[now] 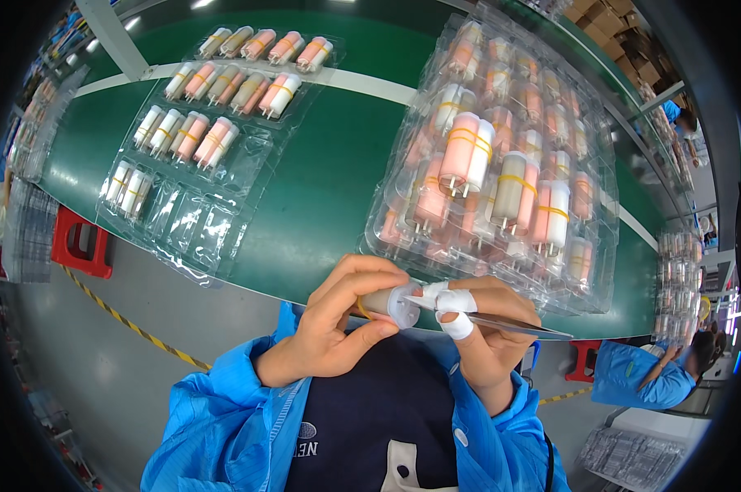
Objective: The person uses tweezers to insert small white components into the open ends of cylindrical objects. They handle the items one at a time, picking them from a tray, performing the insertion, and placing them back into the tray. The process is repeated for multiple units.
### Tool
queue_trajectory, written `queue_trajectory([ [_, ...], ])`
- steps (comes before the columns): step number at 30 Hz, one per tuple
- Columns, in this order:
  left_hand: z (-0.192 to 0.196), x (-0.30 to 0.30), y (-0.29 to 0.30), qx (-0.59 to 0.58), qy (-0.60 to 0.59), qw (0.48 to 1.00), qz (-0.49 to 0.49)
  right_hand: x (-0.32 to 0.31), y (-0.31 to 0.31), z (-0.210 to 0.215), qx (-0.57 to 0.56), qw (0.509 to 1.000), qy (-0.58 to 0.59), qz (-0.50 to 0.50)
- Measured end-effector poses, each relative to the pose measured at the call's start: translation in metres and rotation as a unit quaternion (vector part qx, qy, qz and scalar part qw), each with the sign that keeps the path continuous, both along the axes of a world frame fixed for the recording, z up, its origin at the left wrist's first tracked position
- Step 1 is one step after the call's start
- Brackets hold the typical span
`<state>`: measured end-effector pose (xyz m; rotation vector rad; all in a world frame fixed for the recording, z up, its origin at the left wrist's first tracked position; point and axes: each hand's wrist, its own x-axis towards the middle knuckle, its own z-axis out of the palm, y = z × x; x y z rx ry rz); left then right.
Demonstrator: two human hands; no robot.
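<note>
The wearer's blue jacket (223,426), ribbed and open over a dark shirt (362,394), lay nearest. Above it, two hands met. The left hand's (325,324) fingers gripped one banded grey cylinder (391,305), its translucent round cap facing the right fingers. The right hand (493,336), three white wraps (456,301) showing on its fingers, closed on one slim, pointed metal tool (510,323), the tip at the cap.

Just beyond the right fingers rose a stack of clear, glossy plastic trays (387,225), with three smooth pink, white and grey bundles (466,152) foremost on top, yellow-banded and pronged. Ahead and left of the left fingers, clear trays (211,234) carried four rows of similar cylinders (190,135).

Under these, the bench (321,156) was smooth green. Two red stools (84,243) stood on grey floor (157,299), one well left of the fingers, one to their right, near a blue-clad co-worker (645,373).
</note>
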<state>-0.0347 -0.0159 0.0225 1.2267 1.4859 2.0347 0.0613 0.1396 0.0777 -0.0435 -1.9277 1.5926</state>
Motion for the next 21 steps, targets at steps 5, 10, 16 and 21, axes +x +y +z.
queue_trajectory([
  [5,0.0,-0.002,-0.003,-0.034,0.062,0.997,0.027,-0.001,0.005,0.004,0.046,0.999,-0.013,0.021],
  [10,0.003,-0.004,-0.003,-0.029,0.082,0.996,0.017,0.002,0.002,-0.006,-0.034,0.999,0.008,0.014],
  [16,0.004,-0.003,-0.003,-0.016,0.04,0.999,0.007,0.001,0.003,-0.005,0.0,1.0,0.021,0.017],
  [21,0.009,0.002,0.0,-0.035,0.031,0.997,0.063,-0.003,0.005,0.001,0.064,0.998,0.002,0.026],
])
